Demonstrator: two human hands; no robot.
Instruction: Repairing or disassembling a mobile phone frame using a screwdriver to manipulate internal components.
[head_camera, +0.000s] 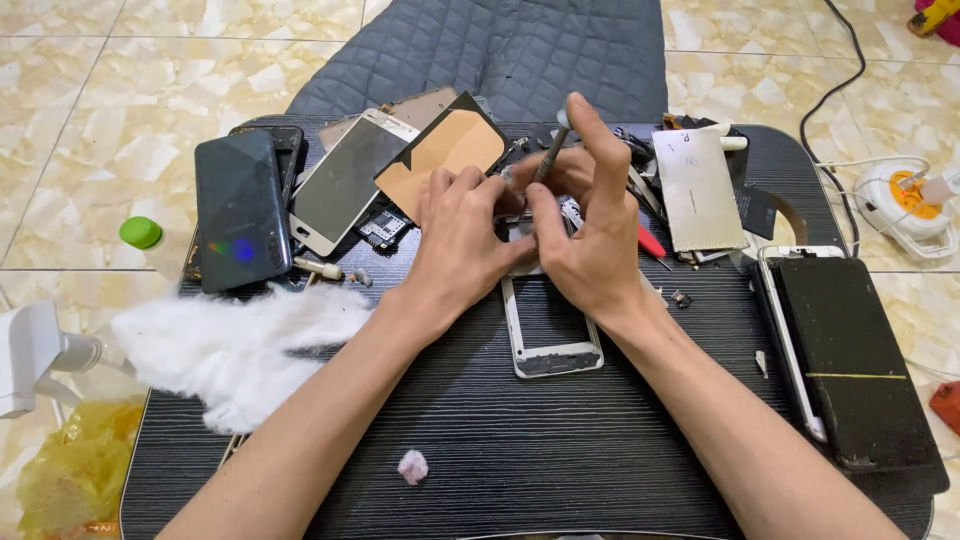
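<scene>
At frame centre I log: right hand (590, 240), fingers gripping a screwdriver (549, 155) upright; left hand (462, 235), fingers closed on a white phone frame (552, 345) on the counter (560, 450).

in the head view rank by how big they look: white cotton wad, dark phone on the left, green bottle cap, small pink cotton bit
1. white cotton wad
2. dark phone
3. green bottle cap and small pink cotton bit look alike; the bit lies nearer the camera, so unranked.

Dark matt wood-grain desk (520, 440), fluffy white cotton wad (235, 345) left of the white plastic phone frame (550, 340), glossy black phone back (240, 210), grey quilted cloth (500, 50), polished marbled floor tiles (90, 110)
</scene>
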